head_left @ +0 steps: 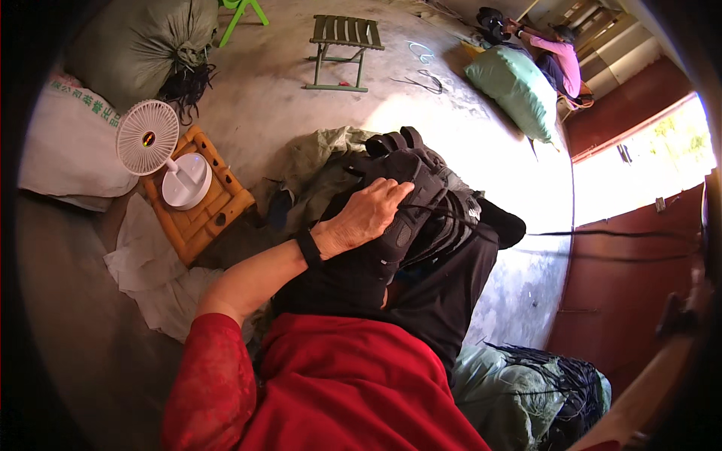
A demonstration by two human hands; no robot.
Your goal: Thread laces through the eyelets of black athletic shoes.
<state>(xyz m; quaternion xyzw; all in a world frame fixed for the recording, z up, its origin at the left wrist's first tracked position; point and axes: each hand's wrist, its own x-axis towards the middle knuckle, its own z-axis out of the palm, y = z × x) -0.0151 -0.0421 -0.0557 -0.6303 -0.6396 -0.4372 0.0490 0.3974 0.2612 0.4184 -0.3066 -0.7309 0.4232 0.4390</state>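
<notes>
On my lap lies a bulky black fabric piece (425,177) with several straps and folds; its exact kind I cannot make out. My left hand (368,214), with a black band at its wrist, rests on top of it, fingers curled closed on its edge. A black cord (613,234) leaves the piece beside my left fingers and runs taut to the far right. My right arm stretches out there, and my right hand (701,282), blurred at the picture's rim, is at the cord's end. Its fingers barely show.
A white fan (188,180) stands on a bamboo stool (218,199) at left, near full sacks (68,143). Ahead is a folding stool (346,37). A green sack (515,90) lies near a seated person in pink (564,64). Dark cords top a sack (492,391) at my right.
</notes>
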